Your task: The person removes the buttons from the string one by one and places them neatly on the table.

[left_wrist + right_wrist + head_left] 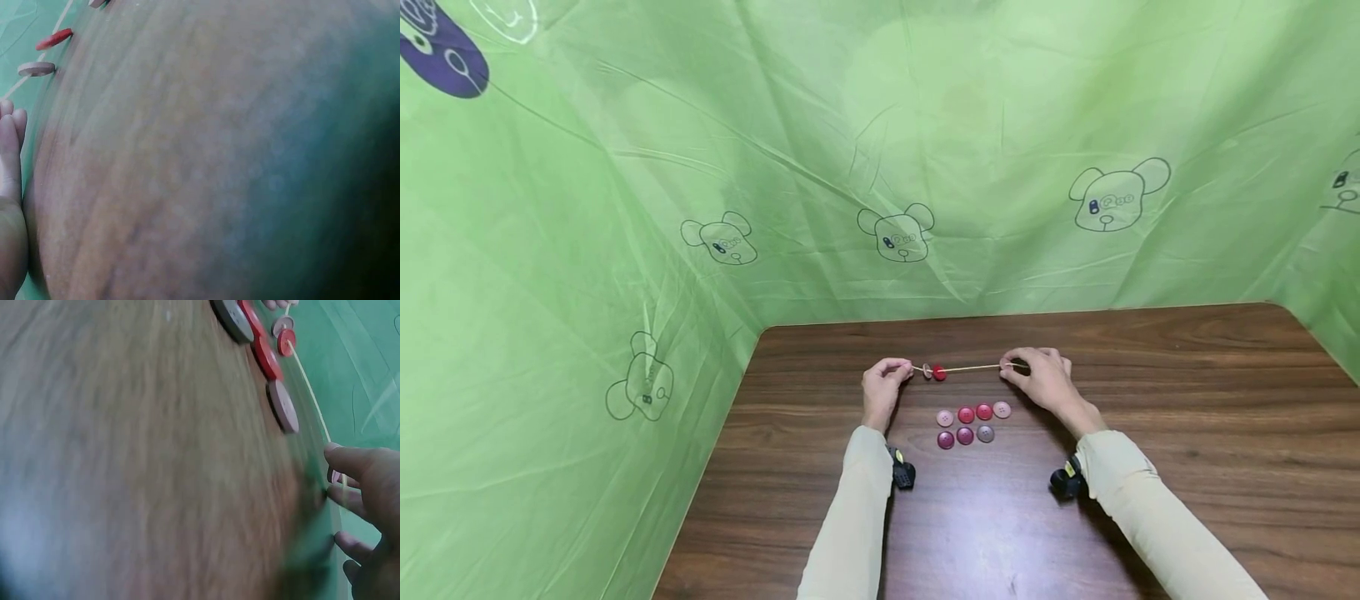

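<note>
A thin pale-yellow string [972, 368] is stretched between the two hands above the table's far part. My left hand [882, 389] pinches its left end between thumb and fingers. Close to those fingertips, a pale pink button [927, 371] and a red button [939, 372] hang threaded on the string, side by side. At the other end, my right hand [1042, 377] pinches the string, and a short tail sticks out past the fingertips. The right wrist view shows something small and pinkish at these fingers; whether it is a fingernail or a button, I cannot tell.
Several loose buttons lie in two rows nearer the body: pale pink [945, 418], red [966, 415], magenta [965, 436] and greyish purple [985, 433] among them. The brown wooden table [805, 433] meets a green printed curtain [820, 283] behind and at the left.
</note>
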The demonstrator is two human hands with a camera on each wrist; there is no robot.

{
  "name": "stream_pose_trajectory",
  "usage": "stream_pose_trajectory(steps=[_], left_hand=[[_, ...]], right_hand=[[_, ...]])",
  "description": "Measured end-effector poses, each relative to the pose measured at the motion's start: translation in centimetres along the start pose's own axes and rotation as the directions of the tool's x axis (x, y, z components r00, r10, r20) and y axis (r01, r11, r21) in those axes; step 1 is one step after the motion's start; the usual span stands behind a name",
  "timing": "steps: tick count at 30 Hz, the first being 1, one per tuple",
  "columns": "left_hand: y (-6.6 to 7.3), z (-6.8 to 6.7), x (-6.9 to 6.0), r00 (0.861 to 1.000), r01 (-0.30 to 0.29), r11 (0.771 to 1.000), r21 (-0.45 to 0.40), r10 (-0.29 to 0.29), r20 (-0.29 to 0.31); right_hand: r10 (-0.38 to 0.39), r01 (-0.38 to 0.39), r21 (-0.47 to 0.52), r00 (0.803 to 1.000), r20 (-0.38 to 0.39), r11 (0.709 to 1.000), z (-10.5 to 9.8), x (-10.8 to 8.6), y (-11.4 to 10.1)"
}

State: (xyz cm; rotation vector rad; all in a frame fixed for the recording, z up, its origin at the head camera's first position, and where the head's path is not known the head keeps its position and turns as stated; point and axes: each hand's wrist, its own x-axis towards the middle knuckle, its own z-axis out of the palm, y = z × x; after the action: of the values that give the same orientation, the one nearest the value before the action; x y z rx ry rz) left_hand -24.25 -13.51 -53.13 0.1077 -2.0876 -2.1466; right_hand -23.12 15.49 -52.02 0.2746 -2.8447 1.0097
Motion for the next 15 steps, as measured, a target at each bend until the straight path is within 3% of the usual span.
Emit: stream_pose_trajectory(steps=[6,15], left_hand=[[-0.8,0.1,0.3,0.999,0.006,1.0,0.029,-0.004,-0.045],[-0.8,0.1,0.3,0.999,0.014,0.999,0.032,-0.012,-0.044]], right_hand=[[0.029,-0.029,-0.001,1.0,-0.002,1.0,-0.7,-0.6,1.1],[0.034,-0.034,0.007,0.999,-0.016,0.999,-1.9,-1.5,2.0]])
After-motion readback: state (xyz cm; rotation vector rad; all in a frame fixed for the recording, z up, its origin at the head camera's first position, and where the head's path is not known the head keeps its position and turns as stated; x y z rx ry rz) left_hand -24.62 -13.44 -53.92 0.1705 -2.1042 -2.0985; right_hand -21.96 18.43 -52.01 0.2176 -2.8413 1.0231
